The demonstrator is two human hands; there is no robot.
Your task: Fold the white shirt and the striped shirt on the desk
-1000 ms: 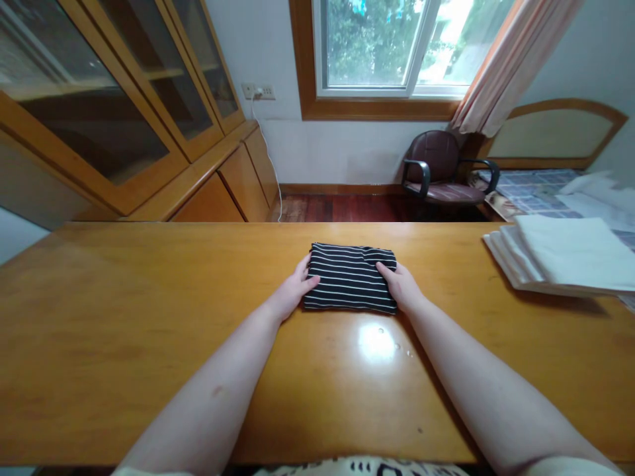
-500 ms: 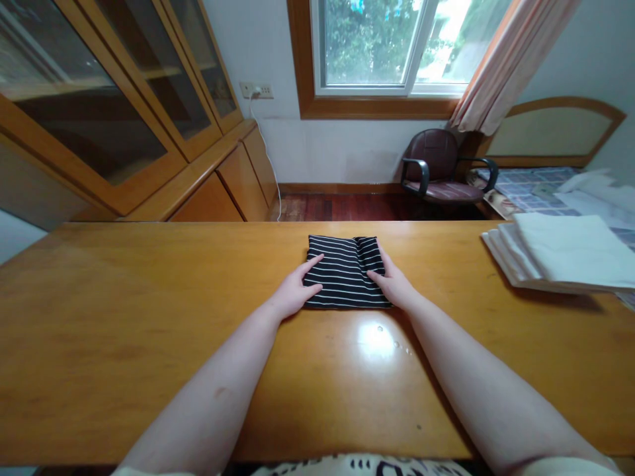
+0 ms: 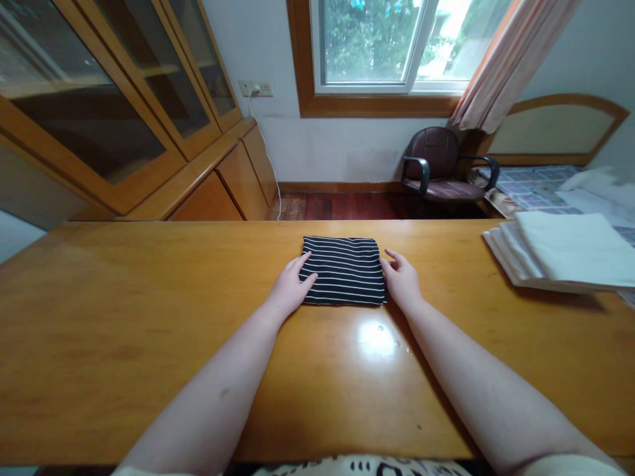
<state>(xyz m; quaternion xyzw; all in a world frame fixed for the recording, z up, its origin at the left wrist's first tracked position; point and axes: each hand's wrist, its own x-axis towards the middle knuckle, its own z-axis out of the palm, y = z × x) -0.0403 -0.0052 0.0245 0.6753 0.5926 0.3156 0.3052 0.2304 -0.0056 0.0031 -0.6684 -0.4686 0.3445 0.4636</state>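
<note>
At my far left, a glass-doored wooden cabinet (image 3: 146,185) stands beyond the bench (image 3: 149,297), whose glossy top runs across in front of me. Right of the cabinet, a socket (image 3: 255,88) sits on the wall, with a white cord (image 3: 269,158) hanging from it toward the floor. My left grip (image 3: 289,287) rests on the left edge of the striped cloth, thumb and forefinger spread apart on its top; my other fingers there are mostly hidden. The striped cloth (image 3: 344,271), black with thin white lines running crosswise, lies folded in a flat, near-square shape on the bench, around its middle and close to the far edge. A little tip pokes out at its near right corner. Beyond it is a window (image 3: 367,46). My right grip (image 3: 404,283) is just beside the cloth's right edge, loosely spread, the fingers slightly bent and pinching nothing; I can't tell whether a fingertip touches the fabric. Farther right come a maroon chair (image 3: 436,162) with black armrests, a pink curtain (image 3: 510,66), a bed (image 3: 538,185) with a checked cover, and a white stack (image 3: 575,251) at the bench's far right corner.
</note>
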